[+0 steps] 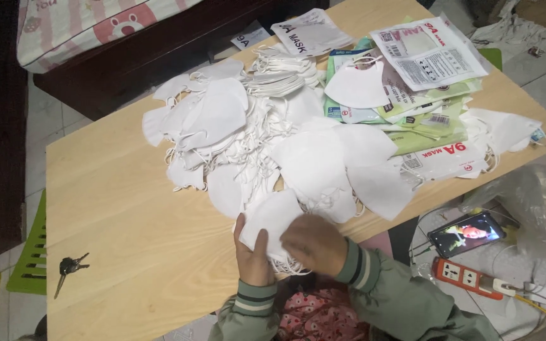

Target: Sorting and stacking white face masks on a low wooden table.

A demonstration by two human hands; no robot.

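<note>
Holding a small stack of white masks [273, 224] at the worktop [134, 240] near edge, the left hand [252, 256] is clamped on its side while the right hand [314, 243] is pressed flat on top. Edges should be squared before release; the loose pile [266, 139] lies just beyond.

Both arms wear a grey-green jacket of soft, slightly creased cloth, seen at about six o'clock in the view. Each sleeve ends in a ribbed knit cuff: green with dark bands and a paler stripe between them. The left hand [252, 256] and right hand [314, 243] are bare, with no gloves, rings or watch showing. Below the sleeves, toward six o'clock, lies pink clothing with a small flowered pattern.
</note>
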